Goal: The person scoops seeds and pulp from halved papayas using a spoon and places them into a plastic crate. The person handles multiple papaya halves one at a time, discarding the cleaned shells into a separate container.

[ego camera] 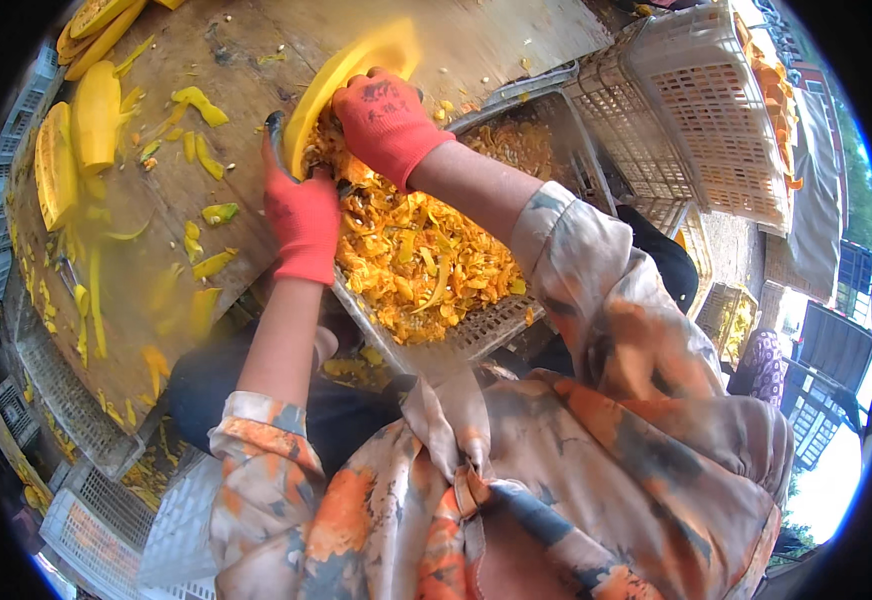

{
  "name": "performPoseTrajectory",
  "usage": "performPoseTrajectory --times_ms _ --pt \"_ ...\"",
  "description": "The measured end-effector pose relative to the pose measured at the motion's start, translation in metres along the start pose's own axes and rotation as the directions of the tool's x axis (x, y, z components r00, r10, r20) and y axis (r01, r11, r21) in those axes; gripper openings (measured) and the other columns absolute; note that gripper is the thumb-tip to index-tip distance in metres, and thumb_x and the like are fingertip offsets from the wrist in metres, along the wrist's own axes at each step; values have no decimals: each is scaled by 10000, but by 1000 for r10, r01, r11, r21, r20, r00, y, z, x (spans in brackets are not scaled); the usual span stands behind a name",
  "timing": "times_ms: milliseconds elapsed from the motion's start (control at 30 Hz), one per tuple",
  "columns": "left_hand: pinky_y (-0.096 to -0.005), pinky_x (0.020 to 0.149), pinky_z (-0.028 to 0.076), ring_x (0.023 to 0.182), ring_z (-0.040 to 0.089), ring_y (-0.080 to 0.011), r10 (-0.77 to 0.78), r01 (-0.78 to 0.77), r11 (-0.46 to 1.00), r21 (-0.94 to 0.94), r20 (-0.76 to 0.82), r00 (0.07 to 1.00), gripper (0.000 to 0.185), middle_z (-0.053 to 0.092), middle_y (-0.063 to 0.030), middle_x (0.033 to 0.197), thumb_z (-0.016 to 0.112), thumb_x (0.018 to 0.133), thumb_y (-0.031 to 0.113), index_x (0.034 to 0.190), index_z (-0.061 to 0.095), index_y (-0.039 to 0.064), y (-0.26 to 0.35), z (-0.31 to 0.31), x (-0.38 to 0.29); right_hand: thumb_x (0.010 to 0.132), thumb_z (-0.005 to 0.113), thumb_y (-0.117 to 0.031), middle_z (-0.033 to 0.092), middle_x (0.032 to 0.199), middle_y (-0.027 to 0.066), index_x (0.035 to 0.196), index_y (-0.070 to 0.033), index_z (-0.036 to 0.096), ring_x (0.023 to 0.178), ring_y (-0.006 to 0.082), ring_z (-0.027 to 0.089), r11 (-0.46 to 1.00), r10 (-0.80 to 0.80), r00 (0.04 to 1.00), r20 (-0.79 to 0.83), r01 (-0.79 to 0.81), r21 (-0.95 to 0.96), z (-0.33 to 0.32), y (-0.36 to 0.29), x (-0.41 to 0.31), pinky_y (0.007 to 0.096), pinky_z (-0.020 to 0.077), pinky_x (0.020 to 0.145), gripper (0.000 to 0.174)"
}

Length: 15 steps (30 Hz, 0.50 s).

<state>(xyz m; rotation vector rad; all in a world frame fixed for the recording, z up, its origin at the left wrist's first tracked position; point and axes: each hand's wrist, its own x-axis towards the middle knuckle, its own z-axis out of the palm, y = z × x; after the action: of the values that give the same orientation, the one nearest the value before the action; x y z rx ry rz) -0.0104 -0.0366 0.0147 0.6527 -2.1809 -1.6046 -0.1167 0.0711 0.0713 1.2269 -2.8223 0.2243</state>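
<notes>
Both hands wear red knit work gloves with dark coated fingers. My left hand holds the near side of a long, curved piece of yellow squash, its dark thumb along the outer rind. My right hand is closed at the hollow side of the same piece; whether it grips a tool there is hidden. Below both hands, a plastic crate holds a heap of orange pulp, seeds and peel strips.
A wooden table bears peel scraps and seeds. Peeled squash pieces lie at its left. Stacked white crates stand at the right, one with orange pieces. More crates sit lower left. A person's patterned sleeve or leg shows far right.
</notes>
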Motion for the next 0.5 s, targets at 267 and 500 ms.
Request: performPoseTrajectory --times_ms 267,500 --pt "-358 987 465 1159 595 -273 -77 81 990 -118 38 996 677 574 -196 1298 589 796 -86 1431 392 39 0 13 -10 730 677 -219 684 856 122 815 -89 728 874 305 643 993 113 993 -41 -115 -30 11 -15 -20 424 519 718 163" --pt "-340 891 500 1033 629 -225 -366 377 702 -604 149 919 461 632 -145 1186 626 814 -91 1256 507 -35 -9 15 3 797 653 -197 664 879 162 883 -63 684 891 359 637 870 314 939 138 -343 354 -17 -17 -18 458 506 778 162"
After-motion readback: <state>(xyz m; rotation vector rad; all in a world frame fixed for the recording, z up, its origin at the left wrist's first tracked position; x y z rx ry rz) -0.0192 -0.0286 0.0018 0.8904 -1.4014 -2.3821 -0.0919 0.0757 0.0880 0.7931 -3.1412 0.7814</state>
